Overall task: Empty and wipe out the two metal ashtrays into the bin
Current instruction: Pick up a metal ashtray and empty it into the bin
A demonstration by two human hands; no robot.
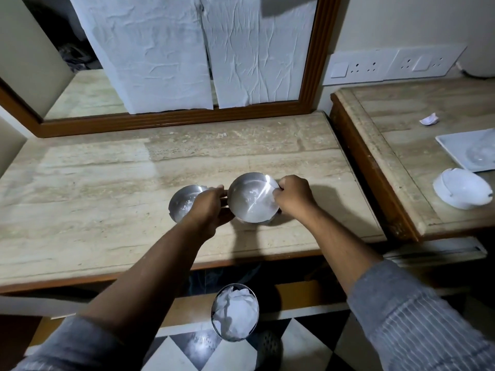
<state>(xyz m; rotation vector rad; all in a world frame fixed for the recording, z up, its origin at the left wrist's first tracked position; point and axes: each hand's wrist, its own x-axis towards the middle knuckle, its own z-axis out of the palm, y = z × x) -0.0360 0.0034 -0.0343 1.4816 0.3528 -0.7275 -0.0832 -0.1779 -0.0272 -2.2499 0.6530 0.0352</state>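
Two round metal ashtrays sit side by side on the marble table [107, 183]. My left hand [211, 207] grips the left rim of the right ashtray [249, 202], which is tilted toward me. My right hand [293, 195] presses on its right inner wall; a bit of white shows under the fingers, too small to identify. The left ashtray [182, 202] lies flat, partly hidden behind my left hand, with pale residue inside. A round metal bin [235, 311] stands on the floor below the table's front edge, filled with crumpled white tissue.
A wood-framed mirror [310, 76] covered with white paper leans at the table's back. On the higher counter [388, 145] to the right lie a white ceramic ashtray [462, 191], a white tray [471, 151] and a crumpled paper scrap [429, 119]. Wall sockets [375, 66] are behind it.
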